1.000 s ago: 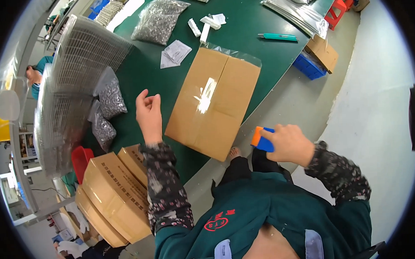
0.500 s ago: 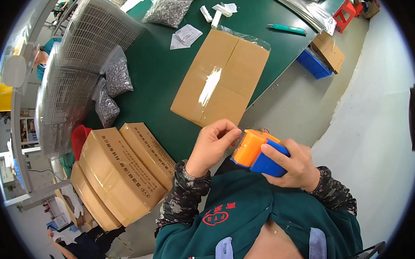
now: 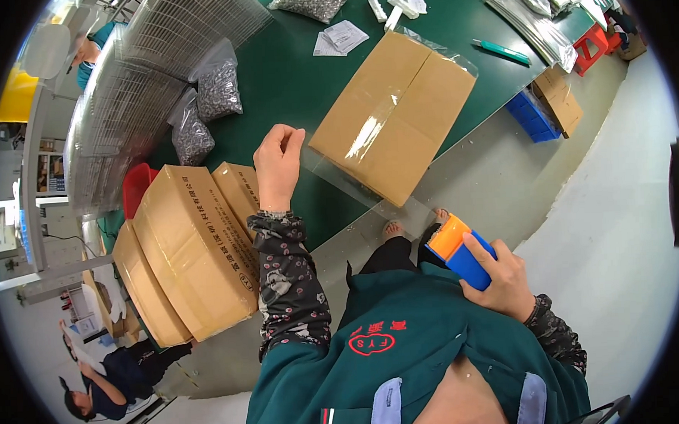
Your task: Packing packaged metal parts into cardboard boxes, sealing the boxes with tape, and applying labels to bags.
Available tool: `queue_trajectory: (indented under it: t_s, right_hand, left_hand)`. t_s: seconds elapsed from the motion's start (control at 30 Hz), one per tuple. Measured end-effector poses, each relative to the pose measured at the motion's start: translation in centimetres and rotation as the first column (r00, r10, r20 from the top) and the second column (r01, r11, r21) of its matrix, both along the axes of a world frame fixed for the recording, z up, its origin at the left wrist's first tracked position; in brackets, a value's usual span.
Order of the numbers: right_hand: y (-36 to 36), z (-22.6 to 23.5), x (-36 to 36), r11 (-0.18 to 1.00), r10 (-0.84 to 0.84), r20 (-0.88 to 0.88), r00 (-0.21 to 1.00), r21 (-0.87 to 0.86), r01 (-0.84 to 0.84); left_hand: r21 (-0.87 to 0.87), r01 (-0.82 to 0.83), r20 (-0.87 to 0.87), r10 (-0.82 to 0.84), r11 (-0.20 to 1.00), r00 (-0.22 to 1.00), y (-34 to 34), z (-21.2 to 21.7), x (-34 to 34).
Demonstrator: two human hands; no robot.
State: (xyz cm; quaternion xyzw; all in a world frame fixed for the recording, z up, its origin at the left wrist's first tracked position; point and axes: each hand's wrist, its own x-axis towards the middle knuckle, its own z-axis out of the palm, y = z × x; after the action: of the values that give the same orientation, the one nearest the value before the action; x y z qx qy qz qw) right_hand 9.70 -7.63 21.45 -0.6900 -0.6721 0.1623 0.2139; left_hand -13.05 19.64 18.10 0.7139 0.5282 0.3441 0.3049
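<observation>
Head view: left hand pinched, seemingly on clear tape; right hand wrapped round tape dispenser. Cardboard box on desk, right of left hand. Best keep clear tape taut, square, wrinkle-free.

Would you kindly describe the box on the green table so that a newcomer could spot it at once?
Find the green tabletop, then look just right of the person's left hand. The brown box there has glossy clear tape on top; unlike the printed cartons at the left, its top is plain.
</observation>
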Motion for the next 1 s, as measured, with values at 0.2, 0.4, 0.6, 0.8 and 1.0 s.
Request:
queue_trajectory:
  t_s: [0.2,0.4,0.6,0.8,1.0]
  right_hand:
    - [1.9,-0.2,-0.9,0.994,-0.009,-0.01,1.0,-0.11,0.008]
    - [6.2,-2.0,-0.8,0.982,-0.034,-0.048,0.998,-0.187,0.025]
    - [8.9,-4.8,0.2,0.692,0.257,0.071,0.964,-0.71,-0.132]
    - [6.8,-4.5,7.5,0.878,-0.239,0.183,0.953,-0.379,0.293]
    - [14.5,-5.3,16.8,0.926,-0.376,0.337,0.863,0.148,0.346]
  left_hand:
    - [-0.007,0.013,-0.067,-0.014,1.0,0.998,1.7,-3.9,-0.9]
    - [-0.583,0.094,0.213,0.04,0.807,0.976,2.5,-3.8,-0.4]
    - [-0.795,0.211,0.411,0.25,0.568,0.876,4.4,-10.2,-4.4]
    - [-0.365,-0.208,0.172,0.285,0.908,0.943,5.4,-4.6,-2.6]
    - [-0.198,0.183,0.104,-0.165,0.963,0.981,7.5,2.3,8.0]
